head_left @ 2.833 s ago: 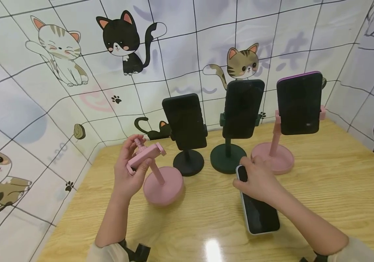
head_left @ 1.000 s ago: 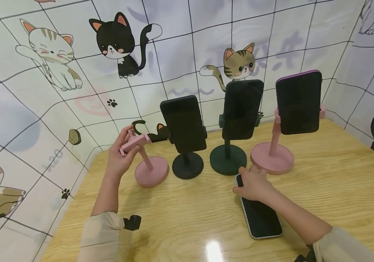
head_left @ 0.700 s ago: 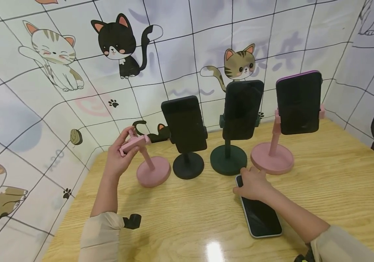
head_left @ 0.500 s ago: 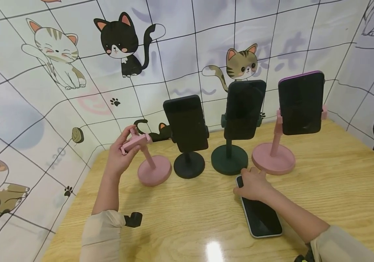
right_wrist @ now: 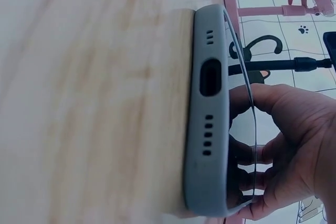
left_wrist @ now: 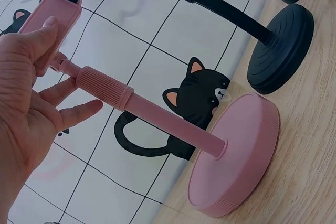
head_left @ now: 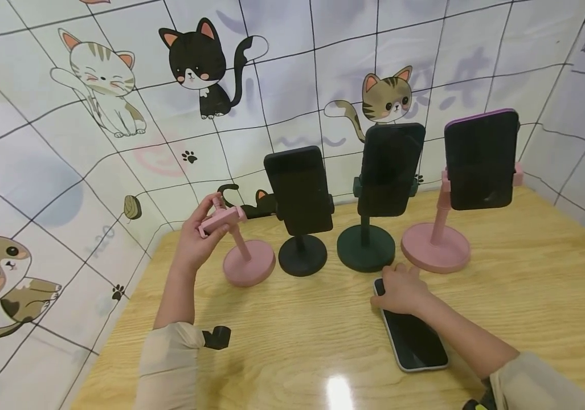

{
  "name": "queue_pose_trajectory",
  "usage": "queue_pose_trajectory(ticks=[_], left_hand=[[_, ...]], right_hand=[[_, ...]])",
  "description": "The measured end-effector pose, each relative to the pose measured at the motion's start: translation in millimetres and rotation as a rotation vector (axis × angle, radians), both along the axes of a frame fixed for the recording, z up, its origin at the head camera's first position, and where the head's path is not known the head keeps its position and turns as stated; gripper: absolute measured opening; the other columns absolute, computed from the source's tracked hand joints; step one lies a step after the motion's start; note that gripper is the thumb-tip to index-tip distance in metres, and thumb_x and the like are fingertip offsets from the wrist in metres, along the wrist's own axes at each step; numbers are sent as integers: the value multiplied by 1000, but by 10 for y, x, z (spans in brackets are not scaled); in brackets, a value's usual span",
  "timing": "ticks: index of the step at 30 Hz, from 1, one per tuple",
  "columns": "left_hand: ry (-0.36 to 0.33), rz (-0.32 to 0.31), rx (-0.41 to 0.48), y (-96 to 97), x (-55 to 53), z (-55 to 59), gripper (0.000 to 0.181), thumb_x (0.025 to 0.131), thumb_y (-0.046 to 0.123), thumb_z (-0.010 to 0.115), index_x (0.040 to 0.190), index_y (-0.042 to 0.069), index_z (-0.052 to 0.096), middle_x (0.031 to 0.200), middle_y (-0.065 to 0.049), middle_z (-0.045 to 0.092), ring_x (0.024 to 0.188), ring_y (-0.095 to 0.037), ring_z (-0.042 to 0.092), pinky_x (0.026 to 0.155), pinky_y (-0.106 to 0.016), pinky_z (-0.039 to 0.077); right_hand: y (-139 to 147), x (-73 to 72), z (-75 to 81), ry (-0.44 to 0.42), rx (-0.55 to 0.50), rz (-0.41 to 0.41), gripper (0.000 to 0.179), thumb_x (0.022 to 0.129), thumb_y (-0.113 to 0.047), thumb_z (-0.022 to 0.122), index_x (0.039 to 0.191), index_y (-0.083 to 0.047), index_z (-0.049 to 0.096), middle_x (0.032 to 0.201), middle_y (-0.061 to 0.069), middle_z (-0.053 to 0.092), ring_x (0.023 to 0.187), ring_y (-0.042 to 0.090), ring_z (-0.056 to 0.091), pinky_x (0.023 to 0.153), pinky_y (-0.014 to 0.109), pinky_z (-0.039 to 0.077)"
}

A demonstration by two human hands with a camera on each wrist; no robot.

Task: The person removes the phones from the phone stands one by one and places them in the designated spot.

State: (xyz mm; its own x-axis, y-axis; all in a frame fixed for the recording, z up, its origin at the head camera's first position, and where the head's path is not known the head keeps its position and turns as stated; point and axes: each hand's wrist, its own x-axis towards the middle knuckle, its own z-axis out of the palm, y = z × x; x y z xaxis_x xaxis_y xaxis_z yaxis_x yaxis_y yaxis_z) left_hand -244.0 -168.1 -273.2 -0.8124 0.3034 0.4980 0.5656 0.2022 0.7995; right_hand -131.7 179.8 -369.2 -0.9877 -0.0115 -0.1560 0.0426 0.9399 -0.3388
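My left hand [head_left: 196,242] grips the clamp head of a pink phone stand [head_left: 249,264] at the left end of a row of stands. The thumb presses the front of the clamp, which carries no phone. In the left wrist view the pink base [left_wrist: 236,156] is on the table. My right hand [head_left: 404,289] holds the far end of a phone [head_left: 417,341] lying flat, screen up, in a pale grey-blue case. Thumb and fingers are curled over opposite edges. The right wrist view shows the case's bottom end [right_wrist: 207,114] with its port hole.
Right of the pink stand are a black stand [head_left: 303,256], a dark green stand [head_left: 366,249] and another pink stand [head_left: 436,248], each with an upright phone. A cat-print sheet [head_left: 292,68] hangs behind the wooden table [head_left: 282,341].
Since the earliest frame my left hand has moved the pink stand back and left, in line with the black one. Recently only the head view shifts slightly. My right hand stays on the phone.
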Motion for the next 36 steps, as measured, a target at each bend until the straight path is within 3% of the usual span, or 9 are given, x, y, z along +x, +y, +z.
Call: queue_pose_trajectory(ticks=[3, 13, 18, 25, 36], left_hand=[[-14, 5, 2, 0, -1, -17, 55, 79, -12, 60, 129, -5, 39, 127, -6, 48, 89, -1, 56, 71, -15, 46], [-37, 1, -18, 20, 9, -19, 51, 80, -10, 60, 127, -3, 41, 134, -19, 40, 85, -1, 53, 72, -15, 44], [-38, 8, -34, -19, -18, -74, 55, 80, -9, 60, 131, 0, 40, 130, -12, 46, 84, -2, 54, 71, -16, 45], [-64, -32, -6, -123, -125, -217, 57, 81, -8, 60, 132, 8, 41, 138, -2, 41, 108, -5, 49, 81, -18, 43], [-111, -39, 35, -94, -170, -141, 58, 83, -3, 60, 134, 15, 41, 143, -5, 32, 113, -11, 45, 84, -17, 43]], right_hand=[[0, -1, -2, -10, 5, -9, 63, 72, -34, 69, 112, 11, 50, 101, 28, 45, 94, 48, 37, 64, 55, 42], [17, -9, -30, -19, 28, -13, 60, 72, -34, 68, 110, 10, 51, 99, 26, 45, 94, 46, 38, 67, 57, 40], [16, -3, -41, -23, 40, -5, 60, 72, -35, 68, 111, 8, 52, 100, 26, 46, 94, 45, 38, 67, 57, 40], [-3, 30, -73, -16, 47, 14, 62, 71, -36, 67, 113, 8, 52, 104, 27, 46, 94, 45, 39, 66, 56, 41], [-18, -7, -30, 0, 89, 15, 64, 73, -39, 68, 116, 6, 49, 110, 28, 44, 100, 47, 39, 70, 60, 40]])
